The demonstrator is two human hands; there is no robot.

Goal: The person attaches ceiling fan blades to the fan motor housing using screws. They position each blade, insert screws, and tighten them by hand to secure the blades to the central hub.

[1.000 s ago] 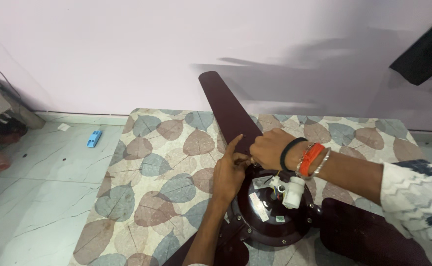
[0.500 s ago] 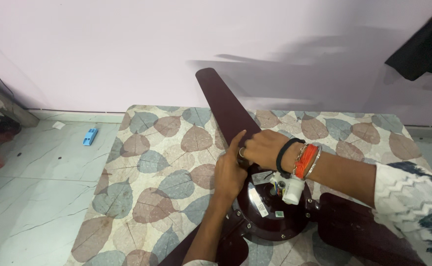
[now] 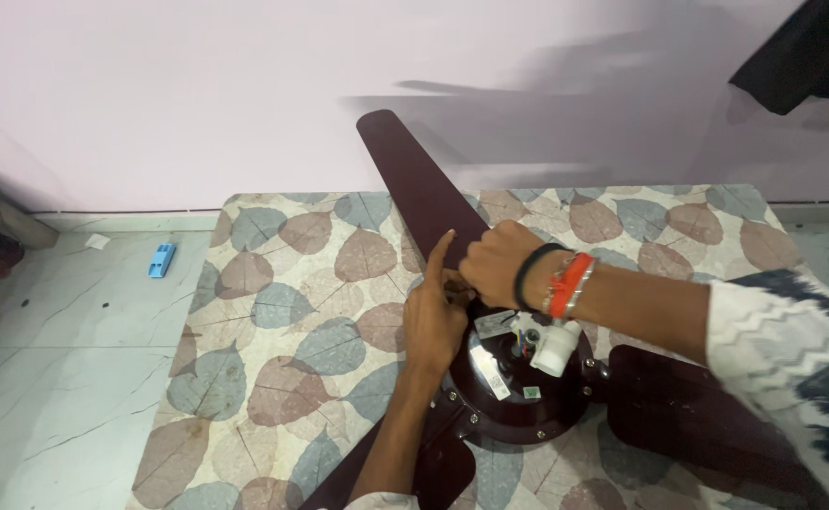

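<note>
Both hands, left hand (image 3: pixel 436 316) and right hand (image 3: pixel 495 263), crowd the fan blade (image 3: pixel 414 179) root.

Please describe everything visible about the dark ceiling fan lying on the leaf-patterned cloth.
The ceiling fan is dark maroon and looks glossy. It lies flat on the cloth, its round motor housing facing up, with a white part in the middle. One long blade points toward the wall. The left hand and the right hand touch that blade's base.

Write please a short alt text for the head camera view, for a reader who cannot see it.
Two bare hands, left hand and right hand, meet where a dark maroon blade joins the motor hub of a ceiling fan, which lies on a leaf-patterned cloth beside a pale wall.
</note>
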